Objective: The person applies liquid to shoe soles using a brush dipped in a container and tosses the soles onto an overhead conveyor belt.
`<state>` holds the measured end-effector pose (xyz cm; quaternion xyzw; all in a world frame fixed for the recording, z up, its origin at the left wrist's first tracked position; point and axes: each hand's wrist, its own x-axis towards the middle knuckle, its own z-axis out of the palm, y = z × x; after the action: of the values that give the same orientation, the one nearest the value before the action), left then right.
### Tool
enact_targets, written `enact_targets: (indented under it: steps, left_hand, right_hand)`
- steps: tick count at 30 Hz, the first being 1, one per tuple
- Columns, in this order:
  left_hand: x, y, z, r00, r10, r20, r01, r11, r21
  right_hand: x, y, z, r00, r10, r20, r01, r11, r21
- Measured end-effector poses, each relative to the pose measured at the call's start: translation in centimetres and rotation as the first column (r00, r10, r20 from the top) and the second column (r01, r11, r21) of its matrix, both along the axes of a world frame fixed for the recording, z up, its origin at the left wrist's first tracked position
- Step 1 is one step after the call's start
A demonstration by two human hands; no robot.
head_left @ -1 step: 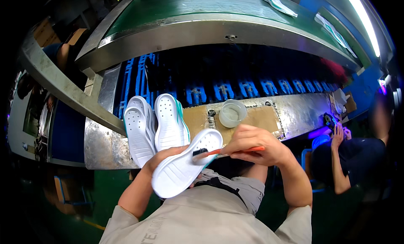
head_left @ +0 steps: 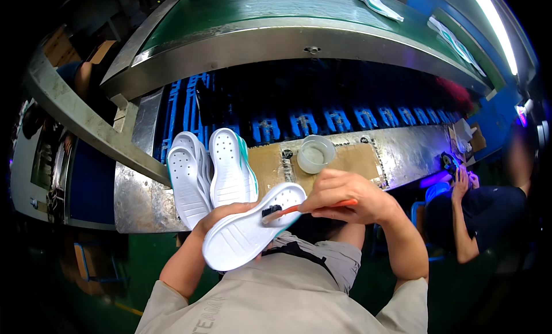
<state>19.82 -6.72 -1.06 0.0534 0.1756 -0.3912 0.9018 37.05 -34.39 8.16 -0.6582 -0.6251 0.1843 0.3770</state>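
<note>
My left hand [head_left: 221,215] grips a white shoe sole [head_left: 233,245] with a green edge, holding it tilted in front of my body. Its thumb lies along the near rim, and its other fingers are hidden underneath. In my right hand [head_left: 351,193] is a brush [head_left: 271,212] with an orange handle and dark bristles. Those bristles touch the sole's inner face close to its end with small holes. Just beyond the held sole, a stack of white soles [head_left: 187,181] leans beside another sole [head_left: 230,170] with a green edge. A translucent plastic cup [head_left: 316,154] stands past my right hand.
Brown cardboard [head_left: 351,164] covers part of the metal bench [head_left: 408,153]. Above it runs a green conveyor [head_left: 259,9] carrying soles [head_left: 376,4] at the far right. A metal post [head_left: 95,124] slants along the left. Another person's arm [head_left: 460,224] shows at the right.
The held sole has shifted very slightly down and left, its heel end most of all. The brush stays against its holed end.
</note>
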Motion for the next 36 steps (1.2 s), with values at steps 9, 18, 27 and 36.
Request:
enact_targets:
  steps: [9,18,27,36]
  left_hand:
    - [0.1,1.5,-1.9,0.982,-0.190,0.000,0.185,0.957,-0.222]
    - [1.4,-0.5,-1.2,0.850,0.019,0.527,-0.297,0.843,0.449]
    - [0.9,-1.4,-3.2,0.922,0.019,0.387,-0.166,0.921,0.352]
    - [11.6,-1.1,8.0,0.792,0.100,0.602,-0.193,0.977,0.092]
  right_hand:
    - [3.0,-1.5,-1.0,0.981,-0.194,0.002,0.194,0.979,-0.070]
    - [-0.1,-2.4,-2.7,0.823,-0.552,-0.132,0.545,0.834,-0.091]
    - [0.1,-6.2,-7.3,0.389,-0.505,-0.770,0.859,0.500,0.106]
    - [-2.8,-12.8,-12.4,0.224,-0.299,-0.928,0.958,0.240,0.154]
